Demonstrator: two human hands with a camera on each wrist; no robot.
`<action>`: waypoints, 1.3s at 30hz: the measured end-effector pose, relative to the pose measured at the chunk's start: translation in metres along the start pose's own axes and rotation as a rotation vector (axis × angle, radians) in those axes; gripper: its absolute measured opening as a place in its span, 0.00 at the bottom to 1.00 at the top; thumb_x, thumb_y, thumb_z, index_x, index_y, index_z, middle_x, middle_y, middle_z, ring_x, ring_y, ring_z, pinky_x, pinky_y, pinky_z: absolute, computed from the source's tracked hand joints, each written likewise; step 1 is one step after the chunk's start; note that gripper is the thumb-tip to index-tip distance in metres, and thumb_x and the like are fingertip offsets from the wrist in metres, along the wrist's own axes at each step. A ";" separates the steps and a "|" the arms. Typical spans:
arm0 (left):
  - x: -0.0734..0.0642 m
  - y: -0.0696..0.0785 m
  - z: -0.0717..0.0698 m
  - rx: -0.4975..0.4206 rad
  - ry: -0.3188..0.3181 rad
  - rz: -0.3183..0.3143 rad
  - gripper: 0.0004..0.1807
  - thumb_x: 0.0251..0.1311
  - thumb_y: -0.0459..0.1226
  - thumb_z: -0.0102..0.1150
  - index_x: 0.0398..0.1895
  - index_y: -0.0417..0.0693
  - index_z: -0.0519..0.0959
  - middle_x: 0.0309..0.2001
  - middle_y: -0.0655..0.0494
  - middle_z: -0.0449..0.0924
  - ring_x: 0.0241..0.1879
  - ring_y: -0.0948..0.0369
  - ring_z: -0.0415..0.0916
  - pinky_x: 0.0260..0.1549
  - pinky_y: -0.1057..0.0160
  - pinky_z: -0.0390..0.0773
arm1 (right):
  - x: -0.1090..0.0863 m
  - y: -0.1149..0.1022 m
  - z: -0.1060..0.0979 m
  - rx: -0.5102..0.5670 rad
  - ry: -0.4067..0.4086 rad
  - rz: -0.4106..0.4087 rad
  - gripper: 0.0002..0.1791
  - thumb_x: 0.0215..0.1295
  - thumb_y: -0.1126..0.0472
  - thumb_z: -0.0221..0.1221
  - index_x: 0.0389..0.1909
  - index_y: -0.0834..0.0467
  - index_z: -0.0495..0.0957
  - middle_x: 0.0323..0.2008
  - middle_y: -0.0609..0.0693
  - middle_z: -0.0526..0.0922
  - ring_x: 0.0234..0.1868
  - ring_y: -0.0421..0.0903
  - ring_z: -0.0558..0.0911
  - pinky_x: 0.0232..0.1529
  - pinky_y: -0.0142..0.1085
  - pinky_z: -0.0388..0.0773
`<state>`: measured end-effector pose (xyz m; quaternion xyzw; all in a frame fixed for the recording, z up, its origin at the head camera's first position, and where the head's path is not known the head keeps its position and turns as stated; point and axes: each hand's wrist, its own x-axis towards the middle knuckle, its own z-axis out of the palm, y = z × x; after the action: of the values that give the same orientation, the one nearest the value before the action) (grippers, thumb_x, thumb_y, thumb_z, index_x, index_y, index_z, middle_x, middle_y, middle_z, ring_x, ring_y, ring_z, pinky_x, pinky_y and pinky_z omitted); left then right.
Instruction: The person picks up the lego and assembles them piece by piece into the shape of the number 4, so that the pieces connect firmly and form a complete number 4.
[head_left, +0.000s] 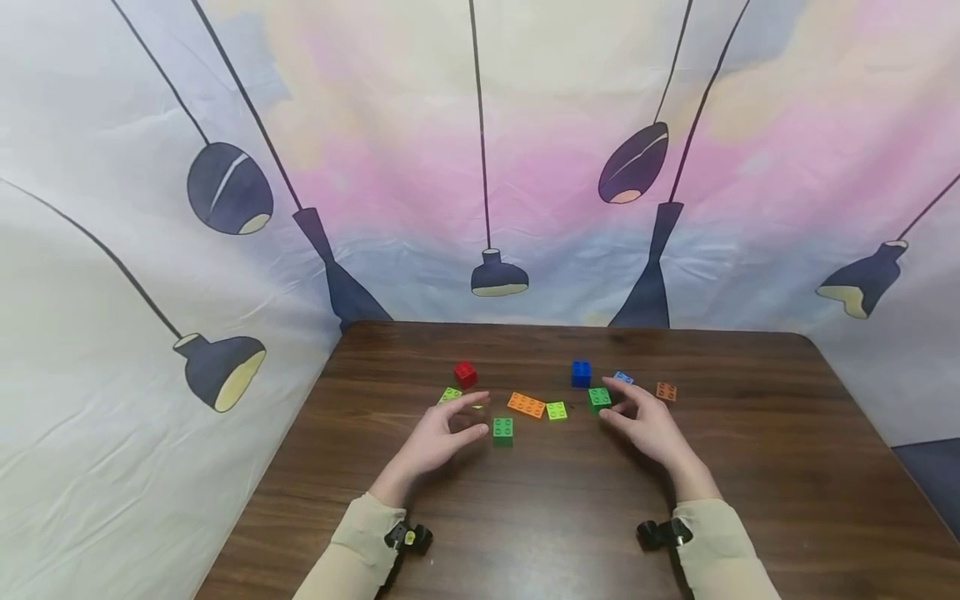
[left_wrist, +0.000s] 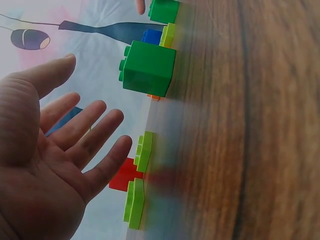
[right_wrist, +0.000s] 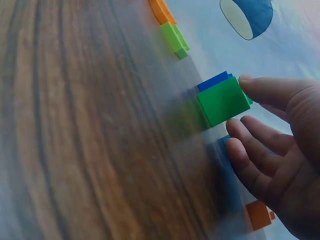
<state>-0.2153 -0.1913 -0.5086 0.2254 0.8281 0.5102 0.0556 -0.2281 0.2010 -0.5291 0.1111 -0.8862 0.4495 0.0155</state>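
My left hand [head_left: 431, 440] is held above the table, palm inward, its fingers spread and holding nothing. Just right of its thumb stands a green toy brick [head_left: 503, 433], which shows large in the left wrist view. Lime bricks [head_left: 450, 395] lie partly behind the left fingers, with a red brick [head_left: 465, 375] farther back. On the other side, my right hand [head_left: 651, 427] has thumb and index finger apart, right at a second green brick [right_wrist: 223, 102]. A blue brick [head_left: 581, 374] stands behind that one. Close behind the right fingers is a light blue brick [head_left: 623, 378], partly hidden.
Between the hands lie a long orange brick [head_left: 527, 406] and a small lime brick [head_left: 557, 411]. A brown-orange brick [head_left: 667, 392] sits beyond the right hand. The wooden table [head_left: 555, 517] ends at a fabric backdrop [head_left: 420, 208] printed with lamps.
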 end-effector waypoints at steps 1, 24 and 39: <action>0.000 -0.001 0.000 0.002 0.000 0.004 0.32 0.72 0.39 0.70 0.75 0.40 0.73 0.70 0.43 0.78 0.62 0.47 0.82 0.62 0.43 0.80 | 0.001 0.000 0.002 -0.003 -0.003 0.002 0.34 0.74 0.59 0.69 0.77 0.56 0.72 0.60 0.60 0.82 0.48 0.50 0.86 0.50 0.50 0.82; -0.001 -0.001 0.000 -0.028 0.012 -0.010 0.31 0.71 0.37 0.70 0.75 0.40 0.74 0.68 0.42 0.79 0.62 0.46 0.81 0.63 0.40 0.77 | 0.004 0.001 0.011 -0.013 -0.019 0.098 0.27 0.75 0.58 0.67 0.71 0.60 0.75 0.62 0.62 0.82 0.48 0.51 0.87 0.52 0.55 0.83; 0.001 -0.003 0.003 0.024 -0.046 -0.031 0.33 0.69 0.39 0.73 0.75 0.41 0.74 0.67 0.44 0.81 0.63 0.47 0.80 0.64 0.40 0.77 | 0.003 -0.006 0.010 0.009 -0.085 0.074 0.22 0.73 0.57 0.69 0.62 0.59 0.78 0.54 0.57 0.86 0.47 0.49 0.87 0.49 0.49 0.84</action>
<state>-0.2162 -0.1895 -0.5124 0.2248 0.8362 0.4938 0.0796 -0.2287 0.1895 -0.5297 0.0970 -0.8875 0.4487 -0.0392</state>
